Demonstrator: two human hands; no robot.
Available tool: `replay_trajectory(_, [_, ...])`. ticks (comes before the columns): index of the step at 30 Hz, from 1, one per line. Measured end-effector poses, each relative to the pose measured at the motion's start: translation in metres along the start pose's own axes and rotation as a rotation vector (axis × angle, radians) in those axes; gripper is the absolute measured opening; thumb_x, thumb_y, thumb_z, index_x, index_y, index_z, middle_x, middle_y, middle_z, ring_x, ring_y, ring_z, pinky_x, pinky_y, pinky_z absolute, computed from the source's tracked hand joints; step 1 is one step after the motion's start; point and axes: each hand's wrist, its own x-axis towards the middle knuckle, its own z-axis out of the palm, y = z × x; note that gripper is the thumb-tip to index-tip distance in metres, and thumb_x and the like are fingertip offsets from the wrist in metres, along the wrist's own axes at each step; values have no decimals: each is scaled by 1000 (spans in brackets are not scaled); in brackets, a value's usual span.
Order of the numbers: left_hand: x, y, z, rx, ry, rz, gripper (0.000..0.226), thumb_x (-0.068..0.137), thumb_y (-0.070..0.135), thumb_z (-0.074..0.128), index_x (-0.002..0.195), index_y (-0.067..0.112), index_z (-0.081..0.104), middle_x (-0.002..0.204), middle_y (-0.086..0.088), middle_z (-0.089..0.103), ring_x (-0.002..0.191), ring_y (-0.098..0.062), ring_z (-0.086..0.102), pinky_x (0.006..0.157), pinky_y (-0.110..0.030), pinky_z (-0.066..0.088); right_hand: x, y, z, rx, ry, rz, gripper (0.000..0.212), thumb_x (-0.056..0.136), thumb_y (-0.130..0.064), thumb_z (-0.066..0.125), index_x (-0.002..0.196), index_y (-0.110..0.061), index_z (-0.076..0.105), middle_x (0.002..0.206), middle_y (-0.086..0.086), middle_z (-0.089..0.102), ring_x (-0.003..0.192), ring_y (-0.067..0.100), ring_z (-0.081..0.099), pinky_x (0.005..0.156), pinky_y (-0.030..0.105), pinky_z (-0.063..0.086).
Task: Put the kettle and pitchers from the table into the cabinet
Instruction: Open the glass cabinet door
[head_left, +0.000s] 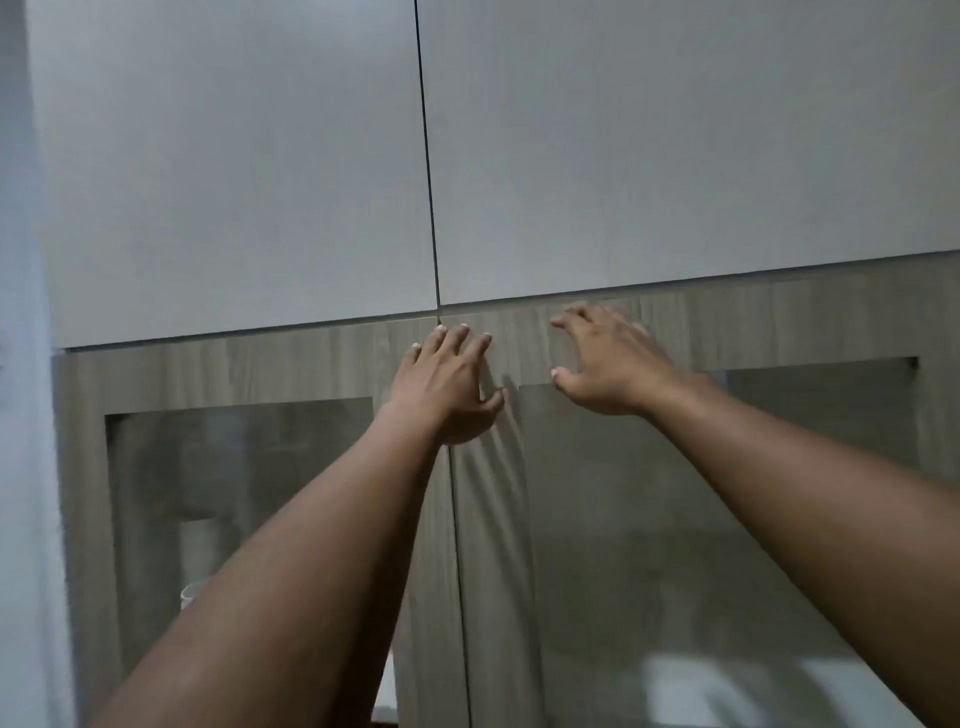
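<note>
Up at the cabinet's glass-paned doors (488, 499), I have left hand (447, 387) and right hand (610, 358) spread, fingers released, grasping nothing; next I must pull both doors apart.

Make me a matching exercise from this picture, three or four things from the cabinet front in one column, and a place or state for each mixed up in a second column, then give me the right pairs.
Things:
1. left hand
2. right hand
3. white upper doors
4. left glass door

Descriptions:
A. shut, meeting at a thin dark seam
B. fingers spread, on the wood frame of the right glass-panelled door
C. a pale vessel shows dimly behind it
D. flat by the centre seam of the wood-grain doors

Pairs: 1-D, 2-B, 3-A, 4-C
</note>
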Motion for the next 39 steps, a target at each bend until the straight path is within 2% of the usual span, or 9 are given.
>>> replay_trajectory(6, [47,-21,28,70,347,81,69,83,52,55,142,18,45,134,-9,54,123,-30,53,107,-43,34,39,0,23,-255,208,10,59,86,-49,51,138,-22,46,131,6,48,123,27,45,99,47,34])
replay_trajectory(12, [48,-20,34,73,445,73,69,77,64,53,129,19,54,121,-9,57,113,-30,55,101,-43,34,41,-7,26,-244,256,56,53,86,-54,49,131,-24,49,127,5,48,120,28,45,94,47,34])
replay_trajectory(17, [17,-11,-1,0,502,66,58,81,59,55,120,16,60,114,-11,58,107,-32,54,92,-44,38,15,-24,3,-130,264,104,51,88,-56,49,130,-26,49,130,3,49,124,26,43,93,46,35])
replay_trajectory(22, [-49,29,-65,-299,702,80,44,78,41,62,111,11,65,109,-15,58,105,-36,53,82,-39,48,-50,-36,-57,80,350,83,46,89,-61,46,122,-29,52,125,-2,52,121,21,45,93,47,34])
replay_trajectory(27, [-125,94,-147,-623,742,160,40,79,16,56,116,6,66,112,-17,58,96,-30,59,75,-25,40,-126,-49,-136,294,398,173,39,89,-61,43,107,-30,56,113,-6,54,111,18,52,95,45,38])
replay_trajectory(30, [-164,153,-194,-878,810,157,48,79,21,45,121,6,64,113,-14,63,93,-20,59,74,-21,38,-172,-47,-187,445,423,261,38,92,-56,45,102,-23,61,110,-1,59,103,18,57,99,47,45])
replay_trajectory(34, [-214,239,-231,-1210,757,245,52,86,17,53,136,3,53,125,-14,63,108,-23,62,92,-36,53,-244,-31,-259,685,387,354,41,97,-51,42,107,-19,66,113,2,69,106,20,64,96,43,49])
replay_trajectory(36, [-233,278,-236,-1357,686,367,54,91,20,54,142,3,48,132,-13,61,113,-24,63,91,-44,55,-284,-16,-289,818,349,441,45,96,-55,45,116,-23,68,117,-3,71,109,17,66,96,42,49])
replay_trajectory(39, [-256,333,-233,-1475,524,523,56,95,25,45,148,5,44,148,-11,53,134,-22,53,101,-45,52,-344,9,-326,927,323,539,48,92,-62,48,104,-25,75,103,-2,75,102,20,69,89,39,53])
